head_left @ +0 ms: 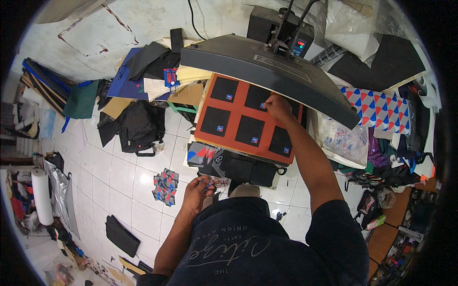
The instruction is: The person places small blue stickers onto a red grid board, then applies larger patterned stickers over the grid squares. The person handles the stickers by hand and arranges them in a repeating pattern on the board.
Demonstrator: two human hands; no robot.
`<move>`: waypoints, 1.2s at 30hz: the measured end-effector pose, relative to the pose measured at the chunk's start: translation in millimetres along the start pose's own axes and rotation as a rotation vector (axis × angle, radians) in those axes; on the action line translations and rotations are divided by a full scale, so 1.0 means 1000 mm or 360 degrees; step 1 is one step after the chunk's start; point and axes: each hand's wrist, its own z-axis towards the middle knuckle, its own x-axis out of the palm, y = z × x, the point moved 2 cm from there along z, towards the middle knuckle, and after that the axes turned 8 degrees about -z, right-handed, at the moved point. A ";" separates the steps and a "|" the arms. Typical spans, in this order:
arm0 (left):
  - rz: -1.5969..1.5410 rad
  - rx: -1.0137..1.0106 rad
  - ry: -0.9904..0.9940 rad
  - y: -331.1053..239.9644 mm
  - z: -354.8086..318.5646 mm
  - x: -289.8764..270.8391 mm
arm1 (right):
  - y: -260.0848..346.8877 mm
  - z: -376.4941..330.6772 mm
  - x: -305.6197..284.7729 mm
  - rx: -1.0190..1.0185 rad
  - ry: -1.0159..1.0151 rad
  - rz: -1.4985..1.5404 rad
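Under the raised plate of a heat press (267, 64), several black square pieces (218, 120) lie in two rows on the orange-red pad (237, 102). Each fully visible square carries a small blue label (255, 140) near its lower right corner. My right hand (280, 110) reaches over the pad, its fingers pinched together beside the label of the upper middle square; whatever they hold is hidden. Low in front of my body, my left hand (194, 194) is closed around small blue pieces (205, 180), too small to make out well.
The press's dark upper plate hangs close above my right hand. A control box with a lit display (299, 46) stands behind. Patterned grey, red and blue pieces (165, 186) lie on the tiled floor at left, near a black backpack (140, 125). Plastic-wrapped stock (344, 138) sits at right.
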 end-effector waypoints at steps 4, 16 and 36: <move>-0.0022 -0.0008 -0.0022 0.002 0.001 0.001 | -0.005 0.001 0.004 0.0008 -0.0080 0.0007; -0.0028 -0.0019 -0.0071 -0.002 -0.004 0.006 | -0.007 0.003 0.005 0.0026 -0.0079 -0.0018; -0.0194 -0.0011 0.0100 -0.007 -0.002 0.014 | 0.071 -0.116 -0.038 -0.0131 0.0192 0.0747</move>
